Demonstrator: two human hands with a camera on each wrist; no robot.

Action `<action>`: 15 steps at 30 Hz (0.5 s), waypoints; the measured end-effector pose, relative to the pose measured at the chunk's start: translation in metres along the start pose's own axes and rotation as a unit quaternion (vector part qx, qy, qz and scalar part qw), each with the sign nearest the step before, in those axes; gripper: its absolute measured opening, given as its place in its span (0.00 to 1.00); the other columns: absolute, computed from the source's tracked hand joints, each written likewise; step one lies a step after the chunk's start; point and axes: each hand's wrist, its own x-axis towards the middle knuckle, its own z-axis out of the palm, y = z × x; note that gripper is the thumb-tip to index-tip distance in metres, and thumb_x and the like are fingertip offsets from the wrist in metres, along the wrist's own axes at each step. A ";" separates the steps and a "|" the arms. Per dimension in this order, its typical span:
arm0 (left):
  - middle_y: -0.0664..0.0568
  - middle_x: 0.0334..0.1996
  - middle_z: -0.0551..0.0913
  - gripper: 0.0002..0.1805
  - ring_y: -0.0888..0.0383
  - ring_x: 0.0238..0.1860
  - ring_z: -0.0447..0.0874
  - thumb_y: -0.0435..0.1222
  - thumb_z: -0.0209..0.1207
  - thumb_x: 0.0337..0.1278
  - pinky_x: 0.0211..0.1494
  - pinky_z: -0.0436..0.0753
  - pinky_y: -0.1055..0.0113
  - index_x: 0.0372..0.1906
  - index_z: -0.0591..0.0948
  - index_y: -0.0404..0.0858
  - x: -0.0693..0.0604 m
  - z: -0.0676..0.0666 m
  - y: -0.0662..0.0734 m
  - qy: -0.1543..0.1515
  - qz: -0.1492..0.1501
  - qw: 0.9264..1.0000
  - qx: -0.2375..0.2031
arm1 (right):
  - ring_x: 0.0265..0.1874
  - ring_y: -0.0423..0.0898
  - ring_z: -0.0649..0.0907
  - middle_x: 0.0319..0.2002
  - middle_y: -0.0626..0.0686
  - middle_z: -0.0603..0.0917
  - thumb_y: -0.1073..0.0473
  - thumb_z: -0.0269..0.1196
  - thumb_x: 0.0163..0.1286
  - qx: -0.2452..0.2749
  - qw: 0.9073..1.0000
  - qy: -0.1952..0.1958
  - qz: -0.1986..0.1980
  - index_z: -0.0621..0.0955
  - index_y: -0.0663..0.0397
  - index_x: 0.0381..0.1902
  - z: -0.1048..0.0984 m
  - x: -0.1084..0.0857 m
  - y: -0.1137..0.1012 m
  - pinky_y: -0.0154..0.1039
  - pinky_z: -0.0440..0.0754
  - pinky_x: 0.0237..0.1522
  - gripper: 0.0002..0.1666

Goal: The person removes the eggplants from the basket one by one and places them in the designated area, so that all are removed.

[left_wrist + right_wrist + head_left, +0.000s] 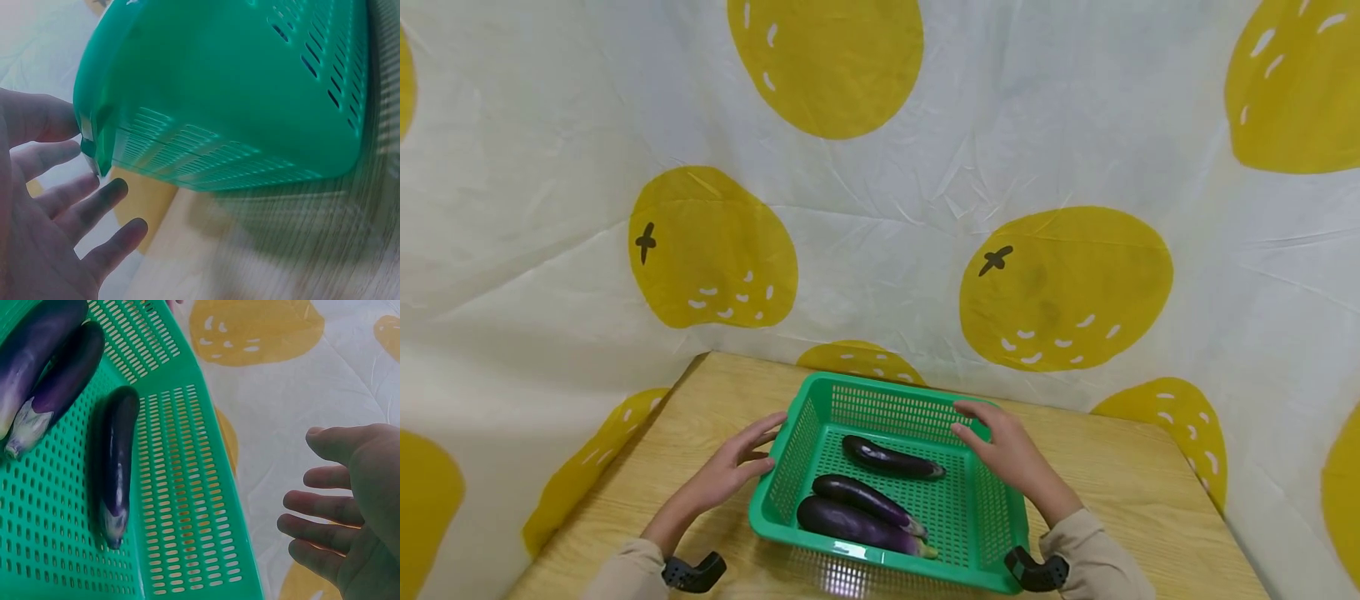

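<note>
A green plastic basket (pixel 958 572) with slotted walls stands on the table, holding three dark purple eggplants. One eggplant (pixel 891 460) lies on its own toward the back; the other two, a slimmer eggplant (pixel 859 497) and a thicker eggplant (pixel 850 523), lie side by side near the front wall. My left hand (pixel 730 468) is at the basket's left rim, fingers spread and loosely bent, the thumb and index fingertips against or very near the rim (pixel 94 134). Above the right back corner hovers my right hand (pixel 1009 454), its fingers relaxed and holding nothing, apart from the basket in the right wrist view.
The wooden table (pixel 1120 475) extends on both sides of the basket. A white cloth (pixel 880 275) printed with yellow fruit hangs behind and beside the table. Each wrist carries a black mount (pixel 695 573).
</note>
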 end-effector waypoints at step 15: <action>0.27 0.77 0.60 0.32 0.22 0.70 0.67 0.32 0.53 0.78 0.62 0.78 0.32 0.79 0.60 0.29 -0.003 0.002 -0.001 0.002 -0.018 1.000 0.004 | 0.61 0.61 0.82 0.61 0.60 0.85 0.54 0.64 0.76 0.002 1.000 0.000 -0.015 0.79 0.62 0.67 0.005 0.005 -0.002 0.60 0.80 0.61 0.27</action>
